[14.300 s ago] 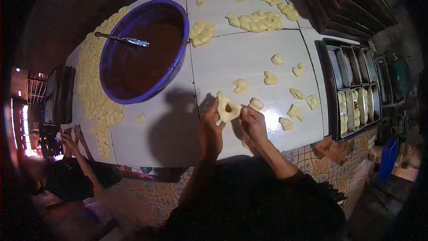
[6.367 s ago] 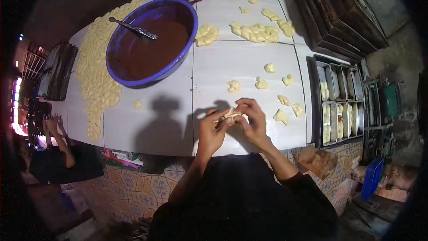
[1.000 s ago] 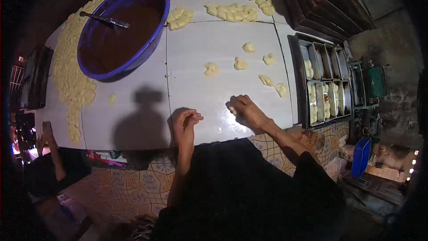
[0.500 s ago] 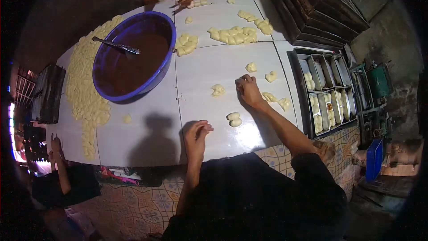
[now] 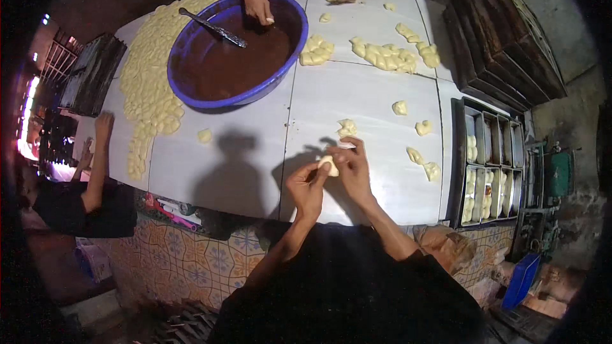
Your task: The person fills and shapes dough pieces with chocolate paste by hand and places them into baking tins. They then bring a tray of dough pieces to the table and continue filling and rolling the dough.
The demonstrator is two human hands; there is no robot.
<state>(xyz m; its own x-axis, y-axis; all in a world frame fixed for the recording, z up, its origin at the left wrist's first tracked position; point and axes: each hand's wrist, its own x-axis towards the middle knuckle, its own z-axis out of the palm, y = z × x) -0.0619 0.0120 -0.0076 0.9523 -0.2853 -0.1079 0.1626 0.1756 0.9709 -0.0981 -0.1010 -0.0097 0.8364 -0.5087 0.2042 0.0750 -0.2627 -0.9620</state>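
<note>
Low over the white tabletop, in front of me, I hold a small pale dough piece (image 5: 329, 165) between both hands. My left hand (image 5: 306, 191) pinches it with thumb and fingers. Curled in from the other side, my right hand (image 5: 352, 169) has its fingers on the dough and partly covers it. Just beyond my fingers lies a single dough lump (image 5: 347, 128). Further right are more loose pieces: a lump (image 5: 400, 107), a folded one (image 5: 423, 127) and a flattened one (image 5: 432, 171).
A blue basin (image 5: 298, 57) of brown filling stands far left, holding a long-handled utensil (image 5: 213, 27); a co-worker's hand (image 5: 256, 6) reaches in. Many dough pieces (image 5: 150, 83) spread beside it. Metal loaf pans (image 5: 488, 164) with dough stand right, near stacked dark trays (image 5: 503, 38). Another person's arm (image 5: 97, 172) is left.
My right hand has come back toward my left, and both now grip a dough piece. The paired dough balls no longer show on the table. The co-worker's hand has moved into the basin.
</note>
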